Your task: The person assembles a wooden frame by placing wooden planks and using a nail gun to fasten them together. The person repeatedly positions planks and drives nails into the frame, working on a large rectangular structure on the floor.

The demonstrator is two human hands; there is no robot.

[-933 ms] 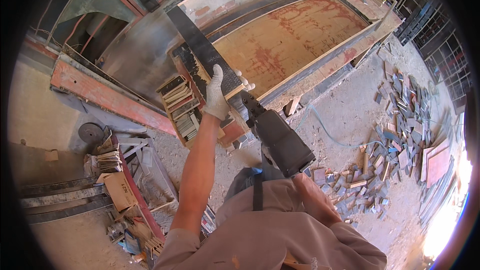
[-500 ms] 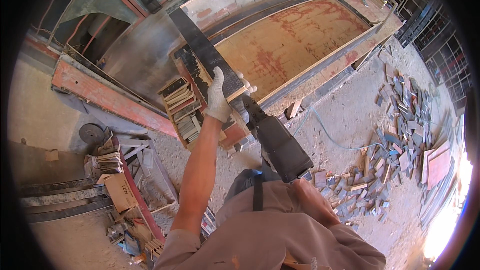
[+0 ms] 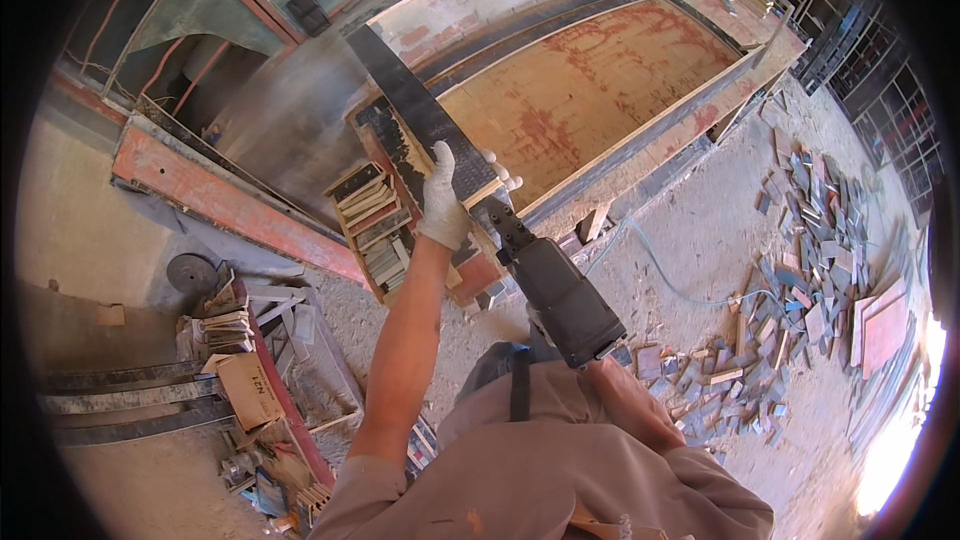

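Note:
My left hand point(image 3: 444, 208), in a pale knitted glove, grips the near end of a long black board point(image 3: 425, 105). Its thumb lies along the board's left side, and gloved fingertips show past the right edge. The board slants away to the far left. Against its near end, or just short of it, is the narrow nose of a black nail gun point(image 3: 565, 290); whether they touch I cannot tell. My right forearm point(image 3: 632, 408) runs up to the rear of the nail gun, whose body hides the fingers of my right hand.
Beyond the board stands a wooden table point(image 3: 590, 90) with a raised rim and reddish stains. A wooden box point(image 3: 375, 230) of short slats is beside my left wrist. Wood offcuts point(image 3: 800, 250) lie heaped at right, near a light-blue hose point(image 3: 665, 280). A cardboard box point(image 3: 248, 388) sits at left.
The whole view has shifted slightly, so the surroundings appear a little farther right. My left hand keeps its grip on the board, and the nail gun stays by the board's near end.

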